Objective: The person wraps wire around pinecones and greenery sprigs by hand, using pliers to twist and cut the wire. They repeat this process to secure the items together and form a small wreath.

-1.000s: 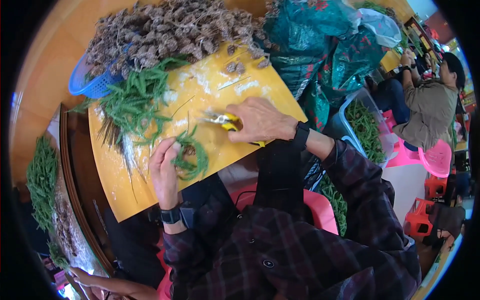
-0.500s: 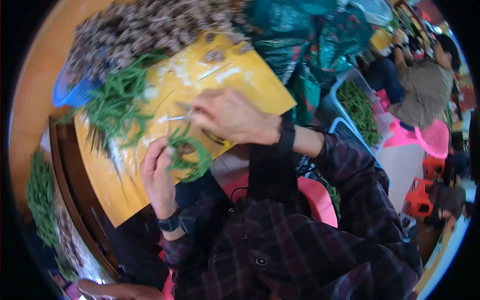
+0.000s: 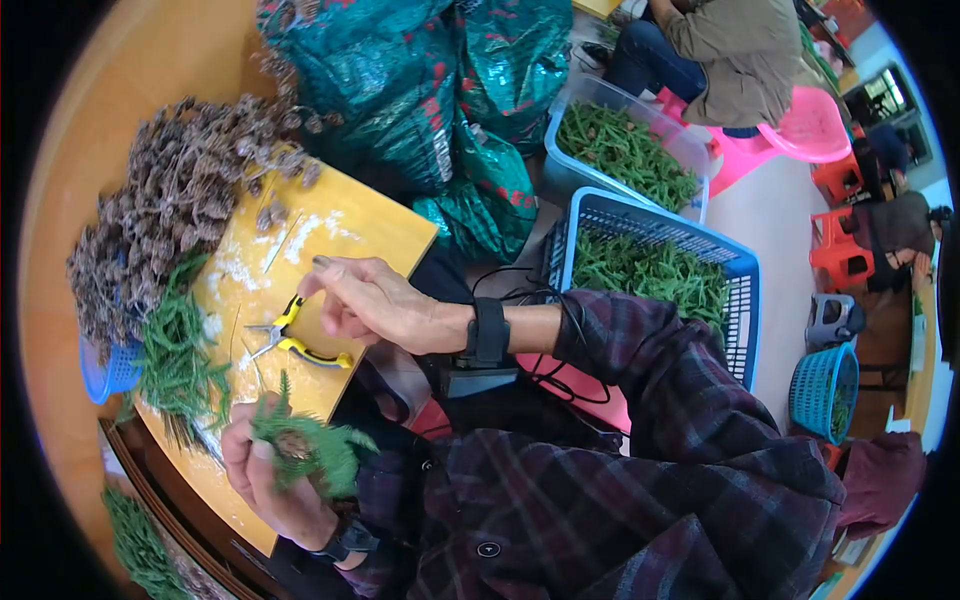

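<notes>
My left hand [image 3: 275, 465] is closed on a small bundle of green fern-like sprigs [image 3: 325, 450] with a brown cone [image 3: 292, 443] among them, near the front edge of a yellow board [image 3: 375, 225]. On the board lie small pliers [image 3: 292, 338] with yellow and black handles, their jaws apart. Just above and to the right of the pliers is my right hand [image 3: 375, 305], its fingers loosely bent and apart, with nothing visible in them. Loose green sprigs [image 3: 180, 350] and a heap of dried brown cones [image 3: 170, 190] lie along the board's left side.
A blue basket [image 3: 95, 370] sits under the cones. Green plastic sacks [image 3: 385, 90] stand at the back. To the right are a clear bin [image 3: 705, 165] and a blue basket [image 3: 745, 300] of greenery. A person [image 3: 740, 55] sits beyond, near a pink stool [image 3: 810, 125].
My right hand has let go of the pliers, which now lie on the board. My left hand has tilted the sprig bundle. The whole view has shifted to the right, showing more baskets.
</notes>
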`<state>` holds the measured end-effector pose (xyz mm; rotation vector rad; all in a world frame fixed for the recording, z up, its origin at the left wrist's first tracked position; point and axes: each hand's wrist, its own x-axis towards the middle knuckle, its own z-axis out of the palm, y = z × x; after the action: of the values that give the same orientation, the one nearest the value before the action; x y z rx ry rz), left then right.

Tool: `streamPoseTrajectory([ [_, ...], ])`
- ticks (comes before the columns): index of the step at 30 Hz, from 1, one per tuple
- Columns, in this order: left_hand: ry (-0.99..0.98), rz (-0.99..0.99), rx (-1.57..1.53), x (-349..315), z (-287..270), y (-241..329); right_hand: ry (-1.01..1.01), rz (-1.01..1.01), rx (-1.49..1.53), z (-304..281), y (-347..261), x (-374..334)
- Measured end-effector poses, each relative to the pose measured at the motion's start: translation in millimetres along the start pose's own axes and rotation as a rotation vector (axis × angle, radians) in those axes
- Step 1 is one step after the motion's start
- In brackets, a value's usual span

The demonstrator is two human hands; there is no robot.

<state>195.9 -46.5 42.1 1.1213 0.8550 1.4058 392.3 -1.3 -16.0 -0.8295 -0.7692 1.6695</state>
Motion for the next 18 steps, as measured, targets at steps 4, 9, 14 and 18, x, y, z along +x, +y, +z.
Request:
streamPoseTrajectory([
  [4, -0.360, 0.649, 0.814, 13.6, 45.3, 5.9, 0.089, 0.010, 0.209, -28.9, 3.4, -23.6],
  [9, -0.662, 0.068, 0.754, 14.8, 129.6, -0.8, 0.286, -0.040, 0.096, -62.5, 7.2, -38.6],
  [14, -0.805, -0.152, 0.423, 17.1, 184.1, -54.6, 0.545, -1.249, -0.477, -99.1, 51.1, -28.6],
  [18, -0.854, -0.173, 0.157, 16.8, 250.5, -67.7, 0.424, -0.538, 0.136, -96.4, 28.1, -35.5],
])
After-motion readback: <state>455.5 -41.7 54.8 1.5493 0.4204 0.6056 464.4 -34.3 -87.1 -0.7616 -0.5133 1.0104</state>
